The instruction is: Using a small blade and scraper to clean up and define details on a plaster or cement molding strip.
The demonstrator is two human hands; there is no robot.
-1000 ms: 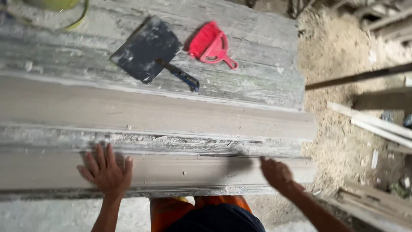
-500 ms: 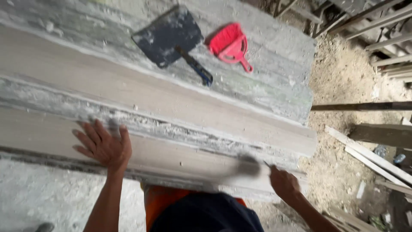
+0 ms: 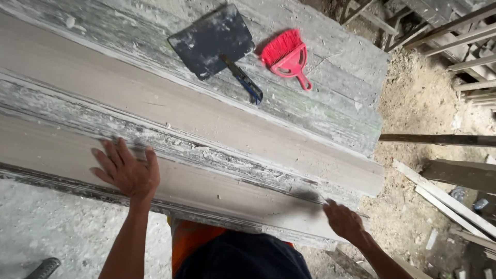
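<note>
- Moulded plaster strip (image 3: pixel 206 178): it runs across the frame from the left edge down toward the lower right, long and pale grey, lying on the table (image 3: pixel 330 111) of worn, plaster-crusted boards.
- At lower left of centre we see our left hand (image 3: pixel 128 173) pressed flat on the strip, fingers (image 3: pixel 109 161) spread and released, grasping nothing.
- At upper centre a dark square trowel (image 3: pixel 214 41) with a black and blue handle lies on the boards, well apart from both hands.
- Just beside it to the right lies a red hand brush (image 3: pixel 287 54), bristles pointing to the upper left.
- At lower right our right hand (image 3: pixel 343 221) sits at the strip's near edge; the fingers look curled, and a blurred dark smear shows just above them, so we cannot tell whether they grasp anything.
- At far right, loose timber battens (image 3: pixel 449 199) lie on sandy ground.
</note>
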